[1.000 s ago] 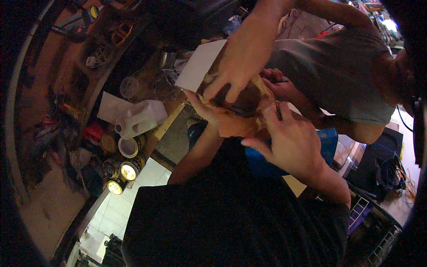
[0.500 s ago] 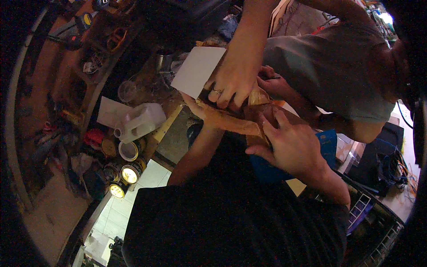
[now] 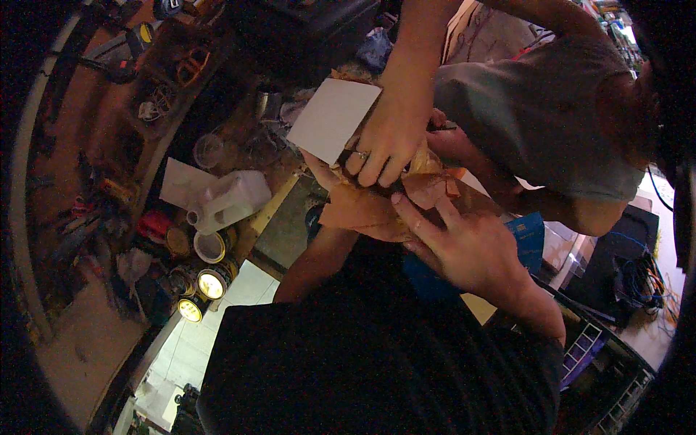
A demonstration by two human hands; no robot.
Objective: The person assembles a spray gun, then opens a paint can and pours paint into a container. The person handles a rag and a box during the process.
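A crumpled brown paper wrapping [image 3: 370,210] hangs in front of my chest, with a square white card [image 3: 335,119] at its upper left. My left hand [image 3: 317,168] reaches up behind the paper's left side; its fingers are hidden by the paper and card. From the right, my right hand [image 3: 467,243] grips the paper, its forefinger along the fold and a loose flap by its fingers. Another person's hand [image 3: 388,148], wearing a ring, comes down from above and presses on the paper beside the card. What the paper covers cannot be made out.
A person in a grey shirt [image 3: 536,123] leans in at the right. At left are a translucent jug [image 3: 232,201], an open tin [image 3: 209,246] and lit lamps [image 3: 211,285]. A blue sheet [image 3: 528,235] lies behind my right hand; cables [image 3: 645,275] lie far right.
The brown paper has shifted and its lower edge has swung down. My right hand has moved slightly left and its forefinger reaches farther in. The white card has tilted and moved right.
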